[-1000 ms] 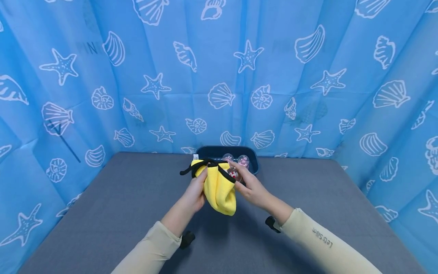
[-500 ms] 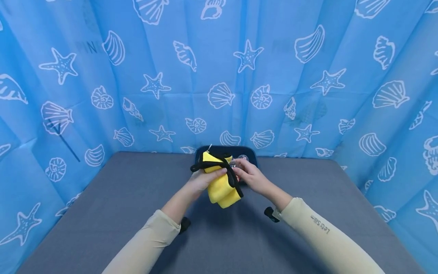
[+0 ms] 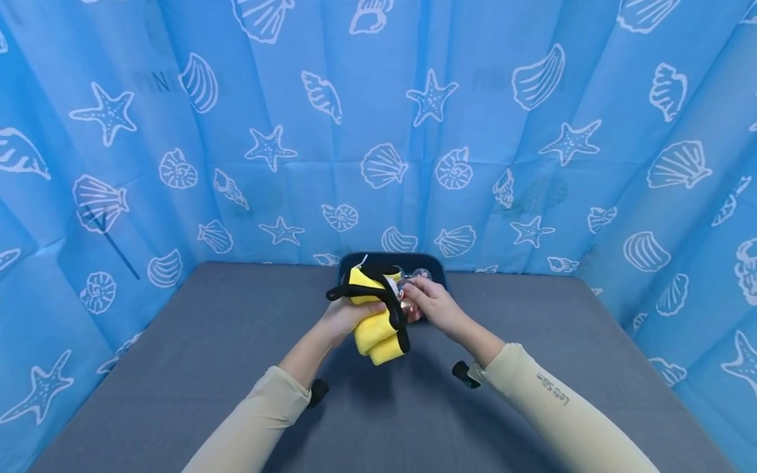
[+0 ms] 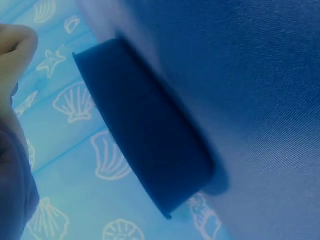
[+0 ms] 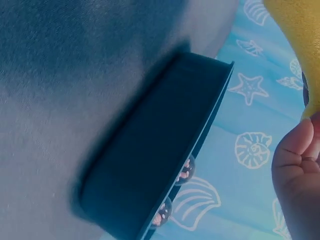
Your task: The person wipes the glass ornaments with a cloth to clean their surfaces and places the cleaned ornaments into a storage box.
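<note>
My left hand (image 3: pixel 345 317) grips a yellow drawstring pouch (image 3: pixel 372 335) with a black edge and black cord, held up in front of a dark tray. Its thumb lies across the fabric. Beside the pouch's black edge, my right hand (image 3: pixel 436 303) pinches a clear ball (image 3: pixel 405 293) with a small red and white figure inside, partly hidden by the fingers. In the right wrist view, the right hand (image 5: pixel 300 170) is right at the yellow pouch (image 5: pixel 300 30). Only part of the left hand (image 4: pixel 15 60) shows in the left wrist view; the pouch is out of that frame.
The dark blue tray (image 3: pixel 434 263) stands at the table's far edge, against the blue shell-patterned curtain (image 3: pixel 508 164). Clear balls (image 5: pixel 185 171) with pinkish figures show over its rim in the right wrist view. A grey cloth covers the table (image 3: pixel 236 348).
The pouch has turned and folded over, its cord now across the front. My right hand has left the pouch's edge and closed its fingertips on the ball beside it.
</note>
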Demonstrator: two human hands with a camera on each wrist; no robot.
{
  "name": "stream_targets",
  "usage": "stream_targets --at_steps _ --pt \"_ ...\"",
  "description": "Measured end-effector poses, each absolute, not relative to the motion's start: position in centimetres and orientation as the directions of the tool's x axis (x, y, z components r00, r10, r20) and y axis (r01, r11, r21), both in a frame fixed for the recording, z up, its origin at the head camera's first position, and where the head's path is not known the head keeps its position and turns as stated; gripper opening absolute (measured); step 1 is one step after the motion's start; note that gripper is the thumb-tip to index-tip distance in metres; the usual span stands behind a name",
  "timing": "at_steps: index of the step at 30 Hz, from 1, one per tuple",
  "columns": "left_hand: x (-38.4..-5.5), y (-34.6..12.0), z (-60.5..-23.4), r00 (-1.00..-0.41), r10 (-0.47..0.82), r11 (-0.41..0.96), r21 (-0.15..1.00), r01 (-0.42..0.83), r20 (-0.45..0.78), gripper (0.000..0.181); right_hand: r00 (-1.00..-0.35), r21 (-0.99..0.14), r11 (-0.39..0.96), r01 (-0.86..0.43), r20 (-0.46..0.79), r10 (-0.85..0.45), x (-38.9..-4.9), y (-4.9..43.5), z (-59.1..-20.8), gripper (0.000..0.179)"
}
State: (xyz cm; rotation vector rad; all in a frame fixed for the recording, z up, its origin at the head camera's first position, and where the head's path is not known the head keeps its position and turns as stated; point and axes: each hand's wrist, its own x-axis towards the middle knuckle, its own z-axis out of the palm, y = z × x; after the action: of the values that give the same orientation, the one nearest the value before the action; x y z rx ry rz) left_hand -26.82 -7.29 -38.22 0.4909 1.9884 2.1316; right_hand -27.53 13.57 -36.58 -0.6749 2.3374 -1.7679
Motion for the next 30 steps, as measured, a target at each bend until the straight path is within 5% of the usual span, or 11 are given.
stream_targets --at_steps 7,12,18,23,30 --pt "-26.87 -7.30 -38.90 -0.946 0.308 -0.079 0.994 0.079 0.099 0.031 -0.913 -0.973 0.146 -0.179 0.109 -0.392 -27.42 13.41 -36.34 0.049" --pt "-26.83 -7.11 -38.99 -0.984 0.176 -0.128 0.992 0.013 0.036 0.027 -0.909 -0.955 0.153 -0.255 0.182 -0.375 -27.31 13.40 -36.24 0.034" --pt "-26.67 -6.98 -38.97 -0.976 0.218 -0.322 0.945 -0.048 0.025 0.030 -0.899 -0.907 0.227 -0.354 0.264 -0.349 -27.25 13.51 -36.34 0.039" --pt "-26.50 -6.75 -38.84 -0.961 0.272 -0.338 0.939 -0.059 0.038 0.027 -0.851 -0.830 0.294 -0.475 0.347 -0.395 -27.12 13.49 -36.48 0.042" --pt "-26.46 -6.39 -38.48 -0.980 0.188 -0.317 0.940 -0.128 -0.070 0.022 -0.814 -0.827 0.234 -0.511 0.378 -0.442 -26.95 13.53 -36.74 0.045"
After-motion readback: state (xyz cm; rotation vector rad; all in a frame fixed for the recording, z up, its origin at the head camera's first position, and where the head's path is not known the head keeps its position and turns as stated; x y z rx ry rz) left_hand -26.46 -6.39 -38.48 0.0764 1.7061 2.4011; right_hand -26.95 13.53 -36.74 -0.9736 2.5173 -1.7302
